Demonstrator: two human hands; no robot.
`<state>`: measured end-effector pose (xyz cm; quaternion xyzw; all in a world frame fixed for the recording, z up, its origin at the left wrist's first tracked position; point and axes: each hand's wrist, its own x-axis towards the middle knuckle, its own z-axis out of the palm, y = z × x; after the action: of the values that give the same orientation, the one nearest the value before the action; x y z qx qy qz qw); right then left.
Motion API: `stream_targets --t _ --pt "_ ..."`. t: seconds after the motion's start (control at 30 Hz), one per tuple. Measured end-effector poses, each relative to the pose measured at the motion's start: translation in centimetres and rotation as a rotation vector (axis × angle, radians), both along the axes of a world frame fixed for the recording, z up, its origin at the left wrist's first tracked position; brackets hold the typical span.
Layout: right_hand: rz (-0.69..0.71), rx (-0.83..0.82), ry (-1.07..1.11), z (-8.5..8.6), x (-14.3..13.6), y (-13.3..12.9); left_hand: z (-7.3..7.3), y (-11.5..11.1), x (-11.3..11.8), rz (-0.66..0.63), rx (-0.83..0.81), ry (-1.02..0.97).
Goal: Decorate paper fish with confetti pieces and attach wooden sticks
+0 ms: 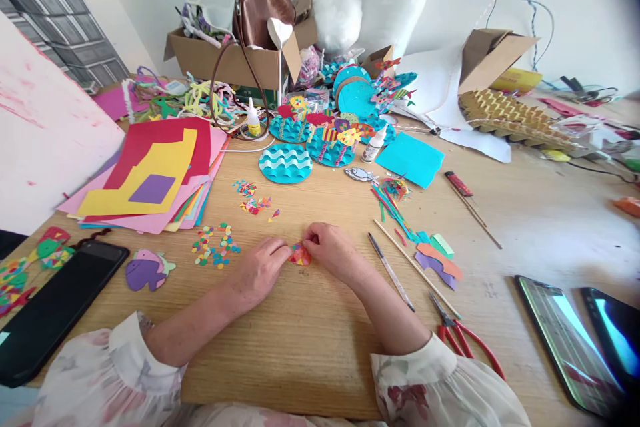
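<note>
My left hand (260,268) and my right hand (334,252) rest on the wooden table (310,340) and meet over a small red paper fish (301,254) covered with coloured dots. Fingertips of both hands press on it, left from the left side, right from the right. The fish lies flat and is partly hidden by my fingers. Small piles of coloured paper dots (216,245) lie just left of my left hand.
A stack of coloured paper (155,177) lies at left, a purple paper fish (146,271) and a black phone (55,310) nearer. Blue wave discs (285,163), glue bottles (373,145), sticks (415,267), red scissors (463,337), paper scraps (435,259) and two phones (575,340) lie right; boxes stand behind.
</note>
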<state>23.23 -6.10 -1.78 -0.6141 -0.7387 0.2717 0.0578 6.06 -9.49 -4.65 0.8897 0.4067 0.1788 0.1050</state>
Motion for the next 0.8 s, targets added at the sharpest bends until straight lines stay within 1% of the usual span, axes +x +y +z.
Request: stream_targets --t 0.23,0.5,0.8 --pt "0.001 -0.001 0.007 0.11 0.03 0.00 0.14 0.00 -0.01 0.001 -0.028 -0.005" --pt "0.020 -0.030 0.033 -0.08 0.20 0.11 -0.02 -0.02 -0.07 -0.001 -0.027 -0.016" --pt "0.012 -0.014 -0.018 0.05 -0.07 -0.11 0.13 0.07 -0.10 -0.004 -0.042 -0.014"
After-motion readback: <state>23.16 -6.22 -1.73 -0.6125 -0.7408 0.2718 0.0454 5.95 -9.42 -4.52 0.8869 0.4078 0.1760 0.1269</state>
